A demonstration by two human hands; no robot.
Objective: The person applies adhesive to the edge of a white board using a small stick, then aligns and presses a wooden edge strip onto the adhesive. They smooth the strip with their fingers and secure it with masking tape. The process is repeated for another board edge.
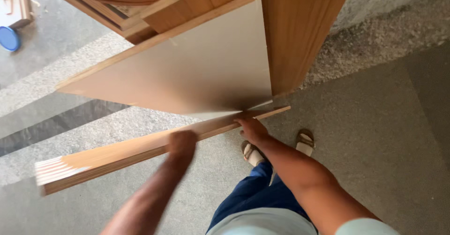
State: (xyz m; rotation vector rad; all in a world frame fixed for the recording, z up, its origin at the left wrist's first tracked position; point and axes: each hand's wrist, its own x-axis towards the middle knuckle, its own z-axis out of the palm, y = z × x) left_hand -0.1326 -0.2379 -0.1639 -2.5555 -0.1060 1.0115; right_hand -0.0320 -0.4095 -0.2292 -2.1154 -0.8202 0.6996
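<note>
A long thin wooden board with a tan face and pale edge lies across the middle of the view, tilted, its left end blurred. My left hand is closed over the board's near edge around its middle. My right hand presses on the board near its right end, fingers on top. Just above it a large beige panel with a wooden edge slopes away to the upper right.
A tall brown wooden cabinet side stands behind the panel. More stacked wood pieces lie at the top. A blue round lid sits far left. My sandalled feet stand on the speckled grey floor.
</note>
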